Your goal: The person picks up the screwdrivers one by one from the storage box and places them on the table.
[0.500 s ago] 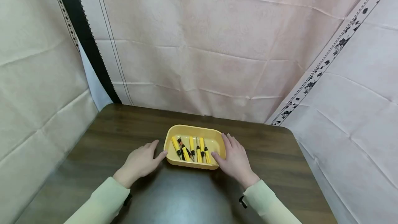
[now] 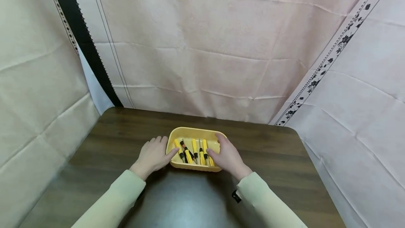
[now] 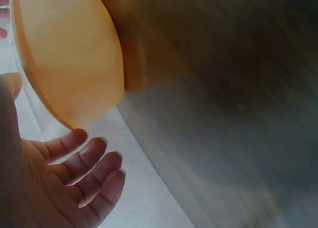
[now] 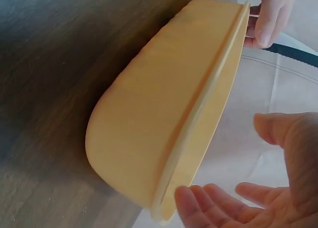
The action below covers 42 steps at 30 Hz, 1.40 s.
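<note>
Left hand point(image 2: 153, 154) and right hand point(image 2: 229, 157), loosely spread and gripping nothing, flank the yellow tray point(image 2: 194, 167), contact unclear.

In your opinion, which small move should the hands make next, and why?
Probably the left hand and right hand should close on the ends of the yellow tray. They are at its opposite ends, thumbs over it in the head view, yet the wrist views show relaxed fingers not curled round it. The yellow-handled tools inside suggest gripping it evenly.
</note>
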### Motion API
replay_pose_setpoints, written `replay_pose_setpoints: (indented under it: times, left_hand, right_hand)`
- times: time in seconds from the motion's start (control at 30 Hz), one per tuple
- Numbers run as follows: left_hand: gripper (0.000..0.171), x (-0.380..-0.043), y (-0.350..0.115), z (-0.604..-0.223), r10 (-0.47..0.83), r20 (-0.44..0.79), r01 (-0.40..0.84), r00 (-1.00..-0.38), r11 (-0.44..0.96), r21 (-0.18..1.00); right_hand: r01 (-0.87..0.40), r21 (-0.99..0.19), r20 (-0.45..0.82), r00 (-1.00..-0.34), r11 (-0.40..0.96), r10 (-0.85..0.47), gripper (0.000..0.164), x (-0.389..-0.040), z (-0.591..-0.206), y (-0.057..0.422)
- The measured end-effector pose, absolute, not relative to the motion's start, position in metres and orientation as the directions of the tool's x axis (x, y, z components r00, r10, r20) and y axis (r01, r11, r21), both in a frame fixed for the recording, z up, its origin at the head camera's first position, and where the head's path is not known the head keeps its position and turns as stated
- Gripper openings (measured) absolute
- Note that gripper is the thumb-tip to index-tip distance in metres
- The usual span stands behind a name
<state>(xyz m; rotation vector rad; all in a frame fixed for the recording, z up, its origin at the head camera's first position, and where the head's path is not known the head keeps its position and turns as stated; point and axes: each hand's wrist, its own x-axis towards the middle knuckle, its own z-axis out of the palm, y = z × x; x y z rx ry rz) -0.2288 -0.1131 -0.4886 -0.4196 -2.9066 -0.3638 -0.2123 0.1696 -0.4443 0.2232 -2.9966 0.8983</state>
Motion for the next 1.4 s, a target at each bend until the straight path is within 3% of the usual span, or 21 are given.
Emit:
replay_pose_setpoints:
  times: [0.27,0.63,0.9,1.17,1.4]
  left_hand:
    - [0.075,-0.237,-0.112,-0.494,0.244,0.187,0.280,-0.952,0.939,0.201]
    - [0.026,-0.241,-0.105,-0.500,0.244,0.063,0.252,-0.968,0.926,0.282]
    - [0.029,-0.242,-0.104,-0.502,0.241,0.026,0.239,-0.970,0.932,0.272]
    - [0.029,-0.244,-0.107,-0.500,0.245,0.056,0.251,-0.968,0.932,0.263]
    - [0.033,-0.240,-0.106,-0.501,0.239,0.016,0.234,-0.971,0.932,0.276]
  right_hand:
    - [-0.085,-0.547,-0.036,-0.992,0.833,-0.125,0.069,-0.222,-0.443,0.160]
    - [-0.083,-0.549,-0.065,-0.988,0.832,-0.141,0.050,-0.231,-0.454,0.160]
    - [0.018,-0.521,-0.169,-0.982,0.854,-0.082,0.043,-0.237,-0.467,0.153]
    - [-0.055,-0.395,-0.136,-0.984,0.917,-0.118,0.026,-0.240,-0.473,0.144]
    - [-0.023,-0.398,-0.167,-0.981,0.917,-0.097,0.016,-0.239,-0.480,0.142]
